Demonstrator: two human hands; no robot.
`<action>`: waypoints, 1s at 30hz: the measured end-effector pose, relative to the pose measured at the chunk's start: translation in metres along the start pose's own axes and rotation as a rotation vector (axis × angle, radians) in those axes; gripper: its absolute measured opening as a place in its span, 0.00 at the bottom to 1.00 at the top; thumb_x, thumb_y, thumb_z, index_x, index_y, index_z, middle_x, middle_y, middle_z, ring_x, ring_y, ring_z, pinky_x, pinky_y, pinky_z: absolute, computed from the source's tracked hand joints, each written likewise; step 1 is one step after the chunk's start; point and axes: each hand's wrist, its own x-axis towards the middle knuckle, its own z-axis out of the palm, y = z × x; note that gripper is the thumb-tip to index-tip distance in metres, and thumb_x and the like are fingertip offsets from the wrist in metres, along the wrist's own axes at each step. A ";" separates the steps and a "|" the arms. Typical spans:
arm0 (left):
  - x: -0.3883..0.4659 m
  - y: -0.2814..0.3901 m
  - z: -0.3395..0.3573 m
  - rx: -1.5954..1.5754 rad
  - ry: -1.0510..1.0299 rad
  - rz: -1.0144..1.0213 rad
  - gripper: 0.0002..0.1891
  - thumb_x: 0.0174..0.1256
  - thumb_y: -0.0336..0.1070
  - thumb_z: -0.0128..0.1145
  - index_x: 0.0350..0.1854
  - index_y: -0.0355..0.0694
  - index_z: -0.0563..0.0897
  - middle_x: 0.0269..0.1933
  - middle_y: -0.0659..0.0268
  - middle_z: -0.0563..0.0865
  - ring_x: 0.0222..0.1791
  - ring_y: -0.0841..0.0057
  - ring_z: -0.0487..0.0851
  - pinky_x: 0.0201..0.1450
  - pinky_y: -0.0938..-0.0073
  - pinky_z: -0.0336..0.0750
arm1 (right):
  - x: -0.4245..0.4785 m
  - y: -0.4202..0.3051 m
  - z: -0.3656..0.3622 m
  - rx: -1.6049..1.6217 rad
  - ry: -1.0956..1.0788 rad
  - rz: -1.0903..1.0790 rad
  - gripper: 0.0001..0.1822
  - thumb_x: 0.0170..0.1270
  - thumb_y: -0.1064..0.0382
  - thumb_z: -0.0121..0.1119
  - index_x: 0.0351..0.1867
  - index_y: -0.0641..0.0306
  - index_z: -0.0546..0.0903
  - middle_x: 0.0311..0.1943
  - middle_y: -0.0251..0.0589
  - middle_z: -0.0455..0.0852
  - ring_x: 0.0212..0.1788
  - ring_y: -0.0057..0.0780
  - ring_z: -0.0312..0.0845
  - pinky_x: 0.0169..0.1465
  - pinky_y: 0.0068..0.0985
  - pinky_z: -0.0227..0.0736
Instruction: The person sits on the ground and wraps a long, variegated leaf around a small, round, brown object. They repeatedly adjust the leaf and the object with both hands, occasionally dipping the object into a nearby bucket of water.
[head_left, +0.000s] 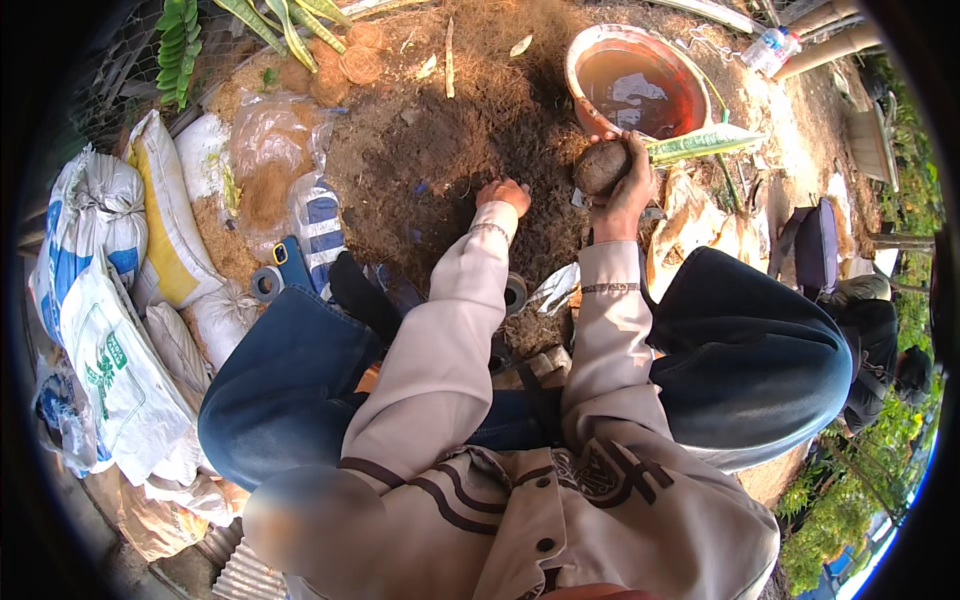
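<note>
My right hand grips a round brown ball of packed soil beside the basin. A variegated snake plant leaf extends to the right from the ball. My left hand is down at a heap of dark, fibrous soil, its fingers curled and partly hidden. Whether it holds any soil cannot be made out. Just beyond my right hand stands a reddish basin of murky water. A dark roll of tape lies below my left hand, partly behind the sleeve.
Several fibre-wrapped balls sit at the back left near more snake plant leaves. A blue phone and a grey tape roll lie by my left knee. Filled sacks line the left. Another person is at the right.
</note>
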 end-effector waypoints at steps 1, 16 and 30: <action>-0.001 0.004 -0.028 -0.050 -0.109 -0.024 0.33 0.78 0.59 0.46 0.76 0.42 0.71 0.79 0.55 0.66 0.79 0.58 0.65 0.79 0.57 0.62 | 0.001 -0.004 0.003 0.027 -0.006 0.004 0.11 0.74 0.60 0.59 0.43 0.67 0.80 0.36 0.47 0.87 0.42 0.44 0.87 0.47 0.34 0.84; -0.026 -0.041 0.041 0.049 0.380 0.326 0.34 0.66 0.45 0.67 0.75 0.46 0.72 0.77 0.53 0.66 0.77 0.50 0.64 0.76 0.56 0.67 | -0.004 -0.025 0.011 0.100 0.004 -0.035 0.11 0.71 0.65 0.59 0.45 0.73 0.79 0.34 0.47 0.86 0.36 0.38 0.85 0.43 0.31 0.82; -0.007 -0.074 0.043 -1.103 0.217 0.141 0.24 0.61 0.34 0.72 0.62 0.40 0.85 0.59 0.56 0.88 0.55 0.66 0.88 0.51 0.65 0.85 | -0.017 -0.007 0.008 0.100 -0.199 0.284 0.16 0.79 0.51 0.53 0.46 0.63 0.78 0.39 0.46 0.85 0.44 0.45 0.86 0.48 0.38 0.86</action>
